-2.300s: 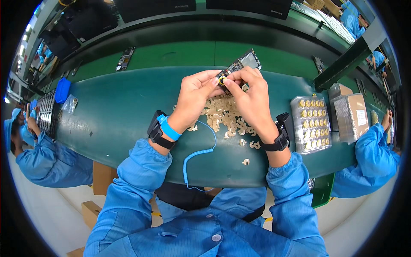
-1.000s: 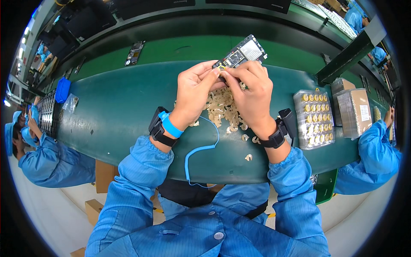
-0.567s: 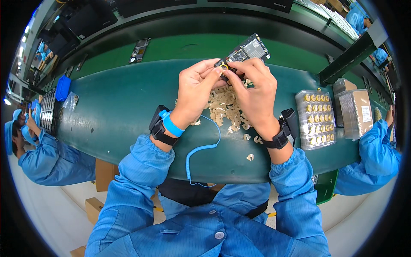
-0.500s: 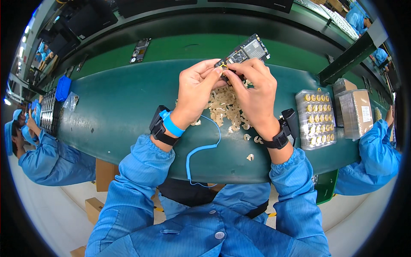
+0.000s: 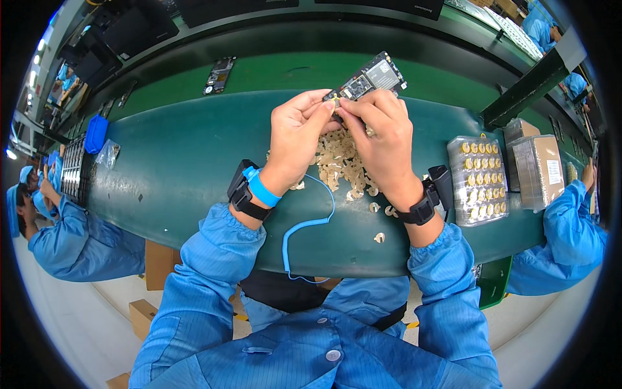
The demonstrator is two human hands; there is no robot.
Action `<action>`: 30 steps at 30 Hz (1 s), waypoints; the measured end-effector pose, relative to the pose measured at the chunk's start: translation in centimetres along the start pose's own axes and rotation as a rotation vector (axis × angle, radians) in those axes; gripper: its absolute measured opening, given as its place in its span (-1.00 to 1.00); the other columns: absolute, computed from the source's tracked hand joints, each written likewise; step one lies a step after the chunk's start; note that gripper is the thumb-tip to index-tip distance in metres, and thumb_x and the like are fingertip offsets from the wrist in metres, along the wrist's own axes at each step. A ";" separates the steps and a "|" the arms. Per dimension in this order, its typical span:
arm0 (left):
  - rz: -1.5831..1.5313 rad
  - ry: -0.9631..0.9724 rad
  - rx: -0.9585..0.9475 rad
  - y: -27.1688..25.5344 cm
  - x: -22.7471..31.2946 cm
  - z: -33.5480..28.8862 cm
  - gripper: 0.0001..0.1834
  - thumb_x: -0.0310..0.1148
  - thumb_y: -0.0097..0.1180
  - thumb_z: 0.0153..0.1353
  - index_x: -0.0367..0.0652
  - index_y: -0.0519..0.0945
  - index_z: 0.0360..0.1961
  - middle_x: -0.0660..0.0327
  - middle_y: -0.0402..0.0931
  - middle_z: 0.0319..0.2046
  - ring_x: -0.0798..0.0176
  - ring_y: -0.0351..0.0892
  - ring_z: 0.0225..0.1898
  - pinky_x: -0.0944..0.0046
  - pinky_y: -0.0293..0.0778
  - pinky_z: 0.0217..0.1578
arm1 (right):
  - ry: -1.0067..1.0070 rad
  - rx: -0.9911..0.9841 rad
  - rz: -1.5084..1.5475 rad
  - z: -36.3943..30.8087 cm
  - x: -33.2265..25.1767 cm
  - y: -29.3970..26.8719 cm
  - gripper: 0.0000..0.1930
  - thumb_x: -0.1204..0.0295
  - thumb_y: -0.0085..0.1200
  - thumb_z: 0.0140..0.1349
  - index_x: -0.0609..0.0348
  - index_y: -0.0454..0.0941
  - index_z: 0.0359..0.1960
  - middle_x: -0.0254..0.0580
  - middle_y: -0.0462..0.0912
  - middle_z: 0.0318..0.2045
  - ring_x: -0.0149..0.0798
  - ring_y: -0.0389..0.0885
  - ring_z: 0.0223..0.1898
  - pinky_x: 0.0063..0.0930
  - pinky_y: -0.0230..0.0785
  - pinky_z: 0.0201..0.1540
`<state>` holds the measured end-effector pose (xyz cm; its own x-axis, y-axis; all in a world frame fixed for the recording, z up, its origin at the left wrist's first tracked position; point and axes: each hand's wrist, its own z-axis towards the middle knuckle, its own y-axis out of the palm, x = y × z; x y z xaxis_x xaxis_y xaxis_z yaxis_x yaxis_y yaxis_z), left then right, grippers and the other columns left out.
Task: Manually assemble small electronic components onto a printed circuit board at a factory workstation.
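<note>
My left hand [image 5: 295, 133] grips a black circuit board [image 5: 379, 76] by its near-left end, raised above the green table. The board slants up to the right and has a silvery plate with a pale label on it. My right hand [image 5: 387, 139] is closed, thumb and forefinger pinched at that same end beside my left thumb. A small yellow piece [image 5: 336, 100] shows between the two hands; the right fingertips hide what they pinch. Below my hands lies a heap of small pale round pieces [image 5: 335, 165], with a few scattered toward my right wrist.
A clear tray [image 5: 460, 188] with rows of gold round parts stands at right, beside cardboard boxes [image 5: 538, 168]. A blue coiled cord [image 5: 304, 224] runs over the table's near edge. Another circuit board [image 5: 219, 76] lies on the green strip beyond. Co-workers sit at both sides.
The board on the far strip has shifted slightly right. My right hand has moved a little left, its fingers closer to my left thumb. The held board stays almost where it was.
</note>
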<state>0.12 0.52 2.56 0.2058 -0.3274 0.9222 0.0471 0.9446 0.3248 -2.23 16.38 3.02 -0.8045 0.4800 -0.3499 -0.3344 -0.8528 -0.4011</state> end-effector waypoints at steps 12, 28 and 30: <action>-0.009 -0.013 0.045 -0.4 -0.1 0.0 -0.74 -0.51 0.04 0.47 -0.43 0.55 0.10 0.07 0.66 -0.02 0.29 0.70 -0.06 0.30 0.68 -0.05 | -0.034 -0.051 0.005 0.1 -0.5 -0.2 -0.81 0.57 0.31 0.09 0.17 0.72 -0.22 -0.29 0.57 -0.39 -0.16 0.53 -0.30 -0.29 0.29 -0.22; -0.053 -0.004 -0.006 -0.5 0.6 0.3 -0.71 -0.56 0.11 0.42 -0.45 0.53 0.12 0.03 0.67 -0.01 0.27 0.71 -0.05 0.30 0.68 -0.04 | -0.016 -0.055 0.036 0.1 -0.2 -0.1 -0.75 0.61 0.30 0.08 0.19 0.71 -0.15 -0.24 0.55 -0.38 -0.15 0.52 -0.28 -0.27 0.35 -0.19; -0.034 0.022 0.011 -0.4 0.7 0.2 -0.70 -0.55 0.11 0.42 -0.44 0.53 0.13 0.03 0.67 0.00 0.30 0.70 -0.05 0.32 0.68 -0.05 | 0.003 -0.003 0.131 0.2 -0.3 -0.1 -0.72 0.65 0.29 0.07 0.21 0.70 -0.14 -0.21 0.54 -0.37 -0.13 0.51 -0.29 -0.25 0.38 -0.21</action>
<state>0.03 -0.11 3.07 0.2253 -0.3584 0.9060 0.0440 0.9327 0.3580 -2.05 16.27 3.37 -0.8398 0.3654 -0.4015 -0.2251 -0.9074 -0.3549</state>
